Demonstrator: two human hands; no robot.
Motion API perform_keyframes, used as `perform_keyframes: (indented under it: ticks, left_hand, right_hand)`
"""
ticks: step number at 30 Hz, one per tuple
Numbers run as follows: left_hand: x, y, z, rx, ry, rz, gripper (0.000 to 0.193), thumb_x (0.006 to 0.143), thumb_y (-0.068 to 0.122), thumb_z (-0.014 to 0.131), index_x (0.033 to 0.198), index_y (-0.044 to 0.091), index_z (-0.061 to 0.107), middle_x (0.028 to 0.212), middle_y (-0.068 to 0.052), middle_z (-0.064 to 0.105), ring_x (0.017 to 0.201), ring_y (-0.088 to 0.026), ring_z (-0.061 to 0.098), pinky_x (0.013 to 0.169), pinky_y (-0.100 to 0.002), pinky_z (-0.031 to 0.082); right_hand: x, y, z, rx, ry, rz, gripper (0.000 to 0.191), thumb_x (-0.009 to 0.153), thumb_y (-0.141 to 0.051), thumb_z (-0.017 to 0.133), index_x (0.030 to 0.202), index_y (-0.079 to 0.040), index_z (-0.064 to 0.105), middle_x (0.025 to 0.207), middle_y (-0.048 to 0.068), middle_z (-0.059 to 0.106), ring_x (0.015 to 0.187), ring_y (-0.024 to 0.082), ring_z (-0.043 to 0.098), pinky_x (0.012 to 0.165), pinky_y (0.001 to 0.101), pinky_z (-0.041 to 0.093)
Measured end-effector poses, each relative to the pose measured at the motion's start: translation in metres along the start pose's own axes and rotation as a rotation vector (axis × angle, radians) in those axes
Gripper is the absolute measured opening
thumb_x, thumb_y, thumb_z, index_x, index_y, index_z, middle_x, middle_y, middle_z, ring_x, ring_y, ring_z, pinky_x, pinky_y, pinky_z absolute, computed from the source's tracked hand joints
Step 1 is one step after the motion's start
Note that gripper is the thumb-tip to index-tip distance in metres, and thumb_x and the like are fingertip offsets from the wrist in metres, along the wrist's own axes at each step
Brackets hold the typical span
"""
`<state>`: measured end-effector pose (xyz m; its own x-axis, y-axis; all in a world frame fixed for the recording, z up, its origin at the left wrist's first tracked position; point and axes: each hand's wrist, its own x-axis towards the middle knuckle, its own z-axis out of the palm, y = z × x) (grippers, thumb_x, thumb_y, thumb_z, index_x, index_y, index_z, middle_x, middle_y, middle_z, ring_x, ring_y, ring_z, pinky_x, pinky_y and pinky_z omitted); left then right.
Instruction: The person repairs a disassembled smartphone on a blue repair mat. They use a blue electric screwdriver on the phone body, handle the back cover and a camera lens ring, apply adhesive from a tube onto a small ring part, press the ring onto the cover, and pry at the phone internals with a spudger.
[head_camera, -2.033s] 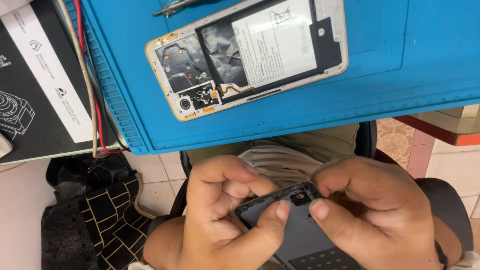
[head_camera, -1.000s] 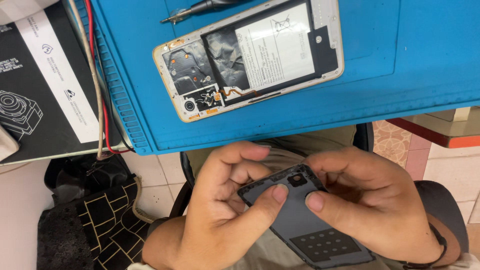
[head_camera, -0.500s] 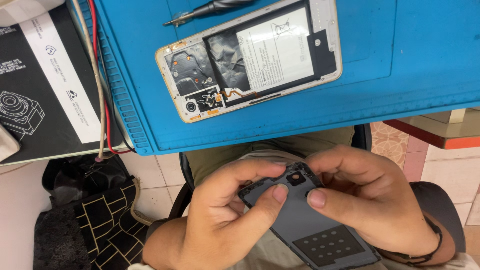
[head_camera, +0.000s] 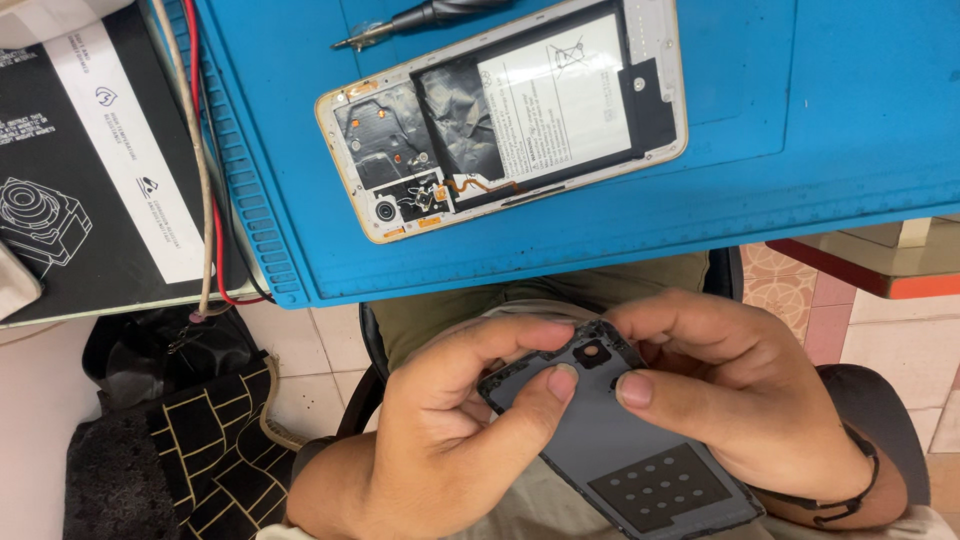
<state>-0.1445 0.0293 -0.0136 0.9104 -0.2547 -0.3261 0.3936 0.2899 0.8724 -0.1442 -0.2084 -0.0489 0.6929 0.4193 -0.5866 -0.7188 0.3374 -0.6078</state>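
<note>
Both hands hold a dark grey phone back cover (head_camera: 610, 440) over the person's lap, below the near edge of the table. The cover lies with its inner face up, its camera cut-out end pointing away from the person. A dark rectangular pad with a grid of round dots sits near its lower end.

The left hand (head_camera: 440, 450) is closed around the cover's left edge: the thumb presses on the inner face just beside the camera cut-out, and the fingers curl under and over the top corner. The right hand (head_camera: 740, 400) is closed on the right edge: the thumb rests on the inner face opposite the left thumb, and the fingers wrap over the top edge. A dark band circles the right wrist.

On the table, a blue work mat (head_camera: 820, 130) carries an opened smartphone (head_camera: 500, 120), back side up, with its battery, shielding and camera module exposed. A screwdriver (head_camera: 420, 18) lies just beyond the phone, its tip pointing left. Left of the mat lie a red and a white cable (head_camera: 200, 150) and a black printed box (head_camera: 90, 170). A black bag with gold lines (head_camera: 190, 440) sits on the tiled floor.
</note>
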Motion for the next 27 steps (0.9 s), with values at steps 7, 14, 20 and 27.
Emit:
perform_keyframes:
  ticks: [7, 14, 20, 27]
  left_hand:
    - [0.001, -0.007, 0.003, -0.041, 0.05, 0.074, 0.034, 0.102, -0.012, 0.068, 0.135, -0.007, 0.061, 0.125, -0.017, 0.07, 0.119, -0.021, 0.068, 0.109, -0.033, 0.055]
    - [-0.003, -0.005, 0.012, 0.286, 0.03, 0.275, 0.07, 0.096, 0.004, 0.075, 0.156, -0.002, 0.038, 0.162, -0.024, 0.041, 0.154, -0.032, 0.045, 0.13, -0.045, 0.036]
    - [-0.001, -0.005, 0.001, -0.216, -0.254, 0.073, 0.086, 0.11, 0.025, 0.059, 0.169, 0.003, 0.0, 0.181, -0.023, 0.007, 0.161, -0.029, 0.026, 0.131, -0.043, 0.028]
    - [-0.002, 0.001, -0.016, -0.235, -0.292, 0.019, 0.084, 0.111, 0.033, 0.05, 0.173, 0.003, 0.001, 0.182, -0.026, 0.012, 0.158, -0.031, 0.031, 0.131, -0.044, 0.027]
  right_hand:
    - [-0.001, 0.001, 0.0, -0.026, 0.035, -0.031, 0.04, 0.088, 0.005, 0.071, 0.127, 0.01, 0.065, 0.108, 0.017, 0.074, 0.092, 0.018, 0.07, 0.074, 0.0309, 0.058]
    - [-0.017, -0.005, 0.037, -0.396, 0.194, -0.474, 0.049, 0.091, -0.016, 0.079, 0.129, 0.008, 0.06, 0.123, 0.02, 0.068, 0.101, 0.02, 0.069, 0.084, 0.0313, 0.059]
    - [0.005, 0.01, 0.07, -0.549, 0.148, -0.885, 0.067, 0.1, -0.045, 0.074, 0.141, 0.006, 0.06, 0.131, 0.019, 0.065, 0.112, 0.019, 0.07, 0.098, 0.0293, 0.059]
    - [0.015, 0.005, 0.075, -0.746, 0.12, -0.908, 0.063, 0.095, -0.039, 0.076, 0.138, 0.005, 0.06, 0.131, 0.019, 0.065, 0.109, 0.02, 0.073, 0.097, 0.0295, 0.061]
